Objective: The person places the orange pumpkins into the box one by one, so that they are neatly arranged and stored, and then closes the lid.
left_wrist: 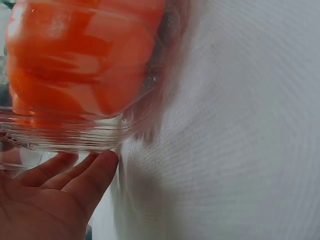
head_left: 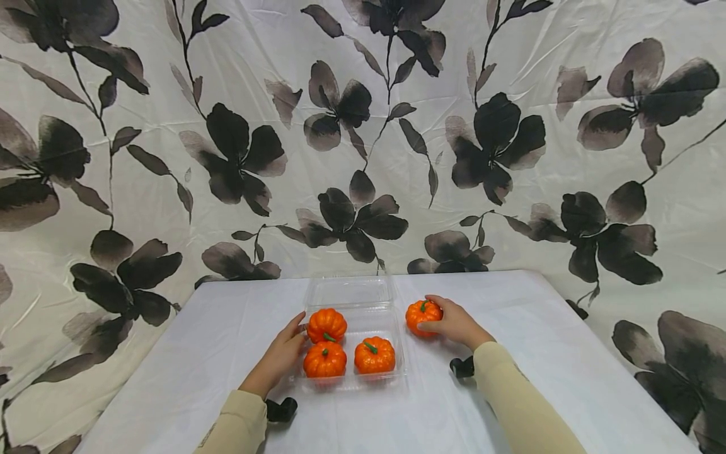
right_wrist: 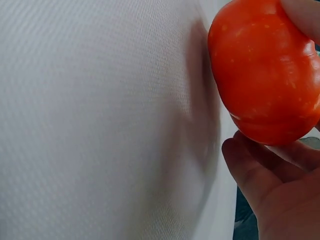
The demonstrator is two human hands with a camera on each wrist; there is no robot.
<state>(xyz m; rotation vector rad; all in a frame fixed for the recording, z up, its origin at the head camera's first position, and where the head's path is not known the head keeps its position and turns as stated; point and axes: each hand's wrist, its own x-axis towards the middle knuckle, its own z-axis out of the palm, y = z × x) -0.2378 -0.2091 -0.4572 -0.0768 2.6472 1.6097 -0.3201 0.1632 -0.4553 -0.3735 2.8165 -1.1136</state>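
A clear plastic clamshell container lies with its lid folded back behind it. Inside are three small orange pumpkins with green stems: one at the back left, one at the front left and one at the front right. My left hand touches the container's left wall with fairly straight fingers. To the right of the container, my right hand grips a fourth pumpkin between thumb and fingers. Whether that pumpkin touches the table cannot be made out.
A white cloth covers the table. Behind it hangs a pale curtain printed with dark flowers. A black wrist device sits at the left wrist, another at the right.
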